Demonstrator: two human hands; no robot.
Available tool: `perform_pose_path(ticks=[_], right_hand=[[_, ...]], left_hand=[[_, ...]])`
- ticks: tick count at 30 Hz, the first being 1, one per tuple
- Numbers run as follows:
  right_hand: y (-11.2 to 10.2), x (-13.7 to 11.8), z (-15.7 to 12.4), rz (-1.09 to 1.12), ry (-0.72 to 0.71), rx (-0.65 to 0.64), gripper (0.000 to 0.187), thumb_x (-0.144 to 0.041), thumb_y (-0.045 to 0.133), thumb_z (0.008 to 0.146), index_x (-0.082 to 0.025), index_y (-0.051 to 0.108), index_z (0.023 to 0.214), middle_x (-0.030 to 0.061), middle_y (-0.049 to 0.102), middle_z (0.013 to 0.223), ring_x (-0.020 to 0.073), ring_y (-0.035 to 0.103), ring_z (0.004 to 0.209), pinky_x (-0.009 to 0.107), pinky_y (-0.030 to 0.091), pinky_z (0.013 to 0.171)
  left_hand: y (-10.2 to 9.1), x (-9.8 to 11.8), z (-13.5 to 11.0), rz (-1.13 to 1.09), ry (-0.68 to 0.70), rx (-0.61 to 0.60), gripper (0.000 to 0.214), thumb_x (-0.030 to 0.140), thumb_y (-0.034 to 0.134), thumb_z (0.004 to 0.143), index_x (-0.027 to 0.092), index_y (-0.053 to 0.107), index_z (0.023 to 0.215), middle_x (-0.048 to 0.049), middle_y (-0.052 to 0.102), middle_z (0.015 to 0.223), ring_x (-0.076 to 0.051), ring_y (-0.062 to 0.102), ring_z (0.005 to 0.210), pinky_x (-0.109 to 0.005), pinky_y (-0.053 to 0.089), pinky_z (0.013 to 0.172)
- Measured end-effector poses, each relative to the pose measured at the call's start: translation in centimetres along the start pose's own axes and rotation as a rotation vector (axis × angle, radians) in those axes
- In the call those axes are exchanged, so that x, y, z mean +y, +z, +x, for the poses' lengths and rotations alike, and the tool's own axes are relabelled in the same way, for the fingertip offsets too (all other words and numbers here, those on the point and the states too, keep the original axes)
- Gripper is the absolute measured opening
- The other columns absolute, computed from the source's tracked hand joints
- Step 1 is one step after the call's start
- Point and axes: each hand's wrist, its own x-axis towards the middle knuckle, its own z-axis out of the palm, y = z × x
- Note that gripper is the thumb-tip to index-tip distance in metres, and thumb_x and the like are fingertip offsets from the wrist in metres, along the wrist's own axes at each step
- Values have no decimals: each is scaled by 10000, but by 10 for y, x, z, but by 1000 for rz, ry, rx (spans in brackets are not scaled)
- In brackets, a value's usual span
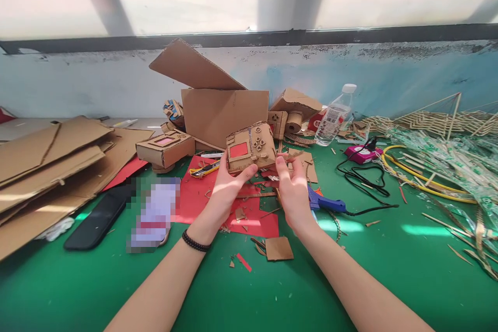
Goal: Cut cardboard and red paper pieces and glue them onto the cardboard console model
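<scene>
My left hand (229, 187) grips a cardboard box model (252, 148) by its lower left side, thumb across the front edge. This handmade model looks like a small game console, with a red square screen and round cardboard buttons on its face. At its right edge is my right hand (293, 187), thumb and fingers pinched close together. A thin brown sliver shows near those fingertips, but what they hold is unclear. Red paper (257, 220) with cardboard scraps lies beneath, along with a yellow utility knife (205, 170). A blue glue gun (327, 202) rests beside my right hand.
Cardboard sheets (50, 166) are stacked at left near a black phone (99, 218). Behind stand a large cardboard box (225, 114), another console-like model (165, 150) and a plastic bottle (336, 114). A purple power socket (361, 153), black cord and wooden sticks occupy the right.
</scene>
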Motion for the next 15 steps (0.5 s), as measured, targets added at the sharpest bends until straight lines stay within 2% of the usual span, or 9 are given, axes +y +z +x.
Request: perform_pose_path(ticks=[3,9,12,15], right_hand=[[0,-6,-2,45,-18,-45,426,-693,557,939,-287,551,1070,34,737,902,258,718,798,375,569,596],[-1,-13,-5,57,-79,-102,388,-599,634,930,-290,534,1142,44,752,1010,264,722,957,377,585,722],[-1,-14,-6,8,-156,-150,423,-545,695,903,-286,525,1192,56,747,1123,258,703,1071,383,571,843],[0,-15,-6,-52,-193,-122,387,-495,701,905,-283,537,1185,41,750,1086,243,704,1034,376,555,852]], left_hand=[[-2,0,1,-7,-10,27,1126,349,917,765,311,219,1649,-130,636,1466,-298,597,1380,-484,447,1207],[-1,7,-3,-33,-54,18,1124,274,919,757,293,222,1639,-155,630,1461,-309,617,1353,-490,477,1176],[1,7,-5,-48,-13,22,1261,207,920,739,330,76,1669,-140,632,1459,-287,628,1340,-486,463,1186],[3,4,-5,-47,24,17,1384,162,924,715,405,-56,1662,-129,599,1499,-282,644,1320,-494,479,1167]])
